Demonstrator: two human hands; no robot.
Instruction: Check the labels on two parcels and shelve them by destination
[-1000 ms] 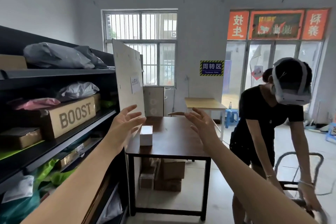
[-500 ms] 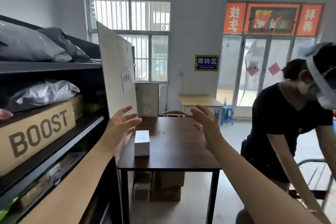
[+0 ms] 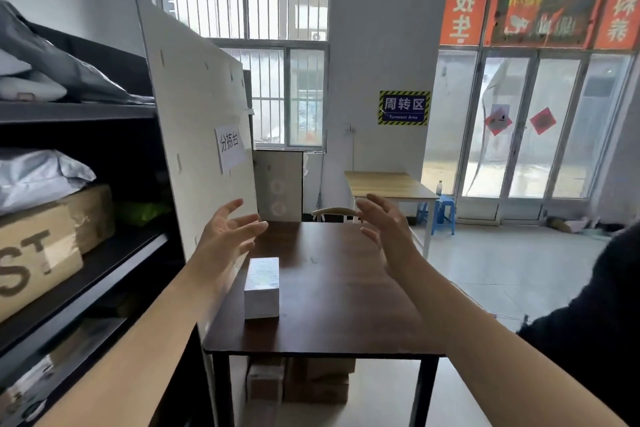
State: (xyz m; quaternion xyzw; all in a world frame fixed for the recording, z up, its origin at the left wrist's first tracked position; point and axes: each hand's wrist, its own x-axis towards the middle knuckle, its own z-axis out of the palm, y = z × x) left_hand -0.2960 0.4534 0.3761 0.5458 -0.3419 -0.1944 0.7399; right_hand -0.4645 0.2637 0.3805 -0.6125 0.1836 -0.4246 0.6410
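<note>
A small white box parcel (image 3: pixel 261 287) stands on the dark brown table (image 3: pixel 346 305), near its left side. My left hand (image 3: pixel 227 236) hovers above and just behind the box, fingers spread, holding nothing. My right hand (image 3: pixel 389 230) is raised over the table's middle, palm facing left, also empty. The black shelf unit (image 3: pixel 86 274) on my left holds grey and white mailer bags (image 3: pixel 38 173) and a brown carton (image 3: pixel 45 246) with large printed letters. No second loose parcel shows on the table.
A white board (image 3: pixel 197 135) with a paper sign leans between shelf and table. Cardboard boxes (image 3: pixel 311 381) sit under the table. A person's dark sleeve (image 3: pixel 595 329) fills the right edge. A light wooden table (image 3: pixel 391 185) and blue stool (image 3: pixel 443 211) stand farther back.
The view has moved closer to the table and turned left, so the box looks larger. The other person has slid mostly out of view on the right. Both hands stay raised and empty.
</note>
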